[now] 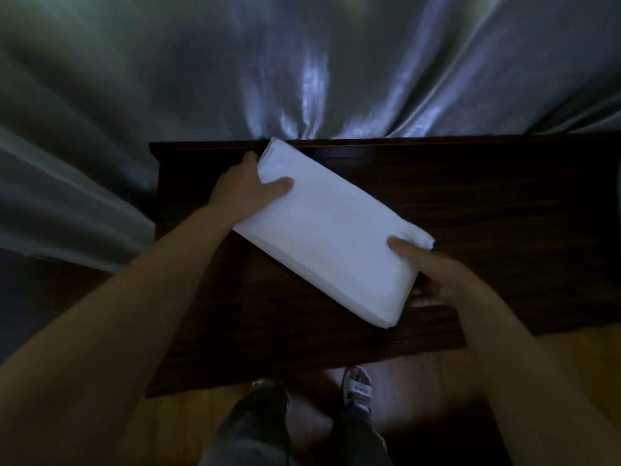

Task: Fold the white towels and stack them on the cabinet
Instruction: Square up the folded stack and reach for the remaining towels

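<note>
My left hand (247, 188) and right hand (433, 270) pinch opposite ends of a folded white towel (331, 230) over the dark cabinet (487, 203). It looks soft, light, floppy; holding both ends suits it.

We can make out only one bit of lettering, and it sits on the strap of the light sandal (358, 389) on the foot at the bottom of the view, just below the front edge of the dark wooden cabinet (487, 203); it is a short dark word on a pale band, seen upside down and too small and blurred for us to read its letters with any certainty
</note>
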Demonstrator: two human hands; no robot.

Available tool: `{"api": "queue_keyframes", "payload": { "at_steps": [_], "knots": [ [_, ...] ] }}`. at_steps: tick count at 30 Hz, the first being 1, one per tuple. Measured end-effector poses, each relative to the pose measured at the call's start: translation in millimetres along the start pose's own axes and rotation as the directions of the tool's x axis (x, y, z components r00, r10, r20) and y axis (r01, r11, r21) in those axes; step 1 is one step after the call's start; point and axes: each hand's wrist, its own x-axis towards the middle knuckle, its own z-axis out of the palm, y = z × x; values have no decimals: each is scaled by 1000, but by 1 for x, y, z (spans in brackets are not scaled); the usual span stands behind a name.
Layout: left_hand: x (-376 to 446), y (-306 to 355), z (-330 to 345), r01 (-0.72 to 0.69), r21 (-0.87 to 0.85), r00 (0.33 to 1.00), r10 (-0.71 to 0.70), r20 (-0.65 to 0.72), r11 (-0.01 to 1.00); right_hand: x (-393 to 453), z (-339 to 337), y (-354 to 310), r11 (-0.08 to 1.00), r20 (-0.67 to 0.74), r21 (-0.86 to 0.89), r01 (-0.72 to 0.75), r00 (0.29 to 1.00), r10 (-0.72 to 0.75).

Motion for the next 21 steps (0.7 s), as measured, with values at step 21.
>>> {"api": "queue_keyframes", "payload": {
  "at_steps": [21],
  "knots": [
    [-118,149,194,-208,581,918,363,-163,787,24,-26,-57,350,187,-490,798,489,-852]
  ]
}}
